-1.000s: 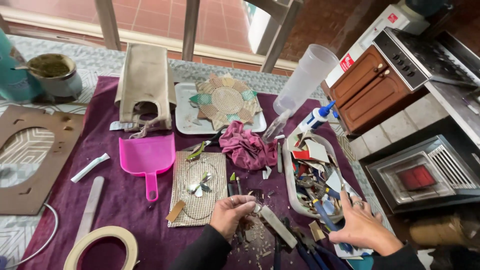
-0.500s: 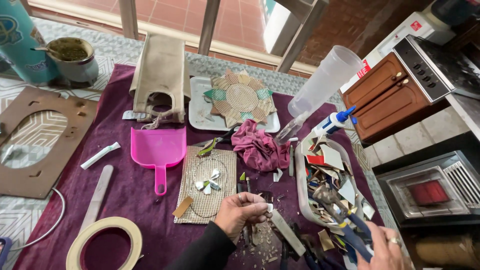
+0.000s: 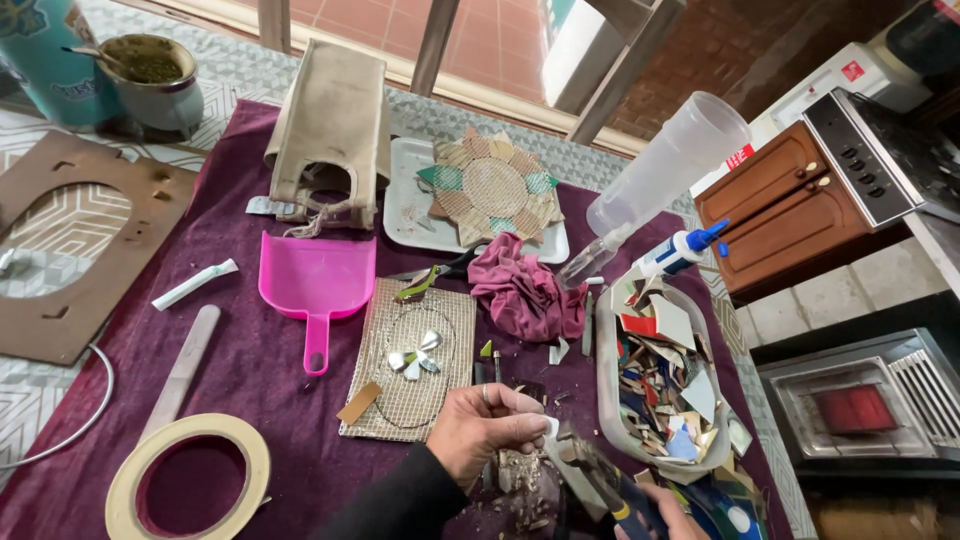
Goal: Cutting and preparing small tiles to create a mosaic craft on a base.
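My left hand [image 3: 490, 428] pinches a small tile chip [image 3: 549, 427], prob.; right hand [image 3: 672, 508] grips nippers [image 3: 600, 478] just right of it.

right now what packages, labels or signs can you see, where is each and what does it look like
Teal printed can: far left corner, tall cylinder, teal with pale lettering.
Glue bottle: right of the maroon rag, lying tilted, white with a blue nozzle.
White box: upper right behind the wooden cabinet, with a small red square label.
Red and white sticker: on the cabinet's left edge, beside the clear plastic bottle.
No screens in view.
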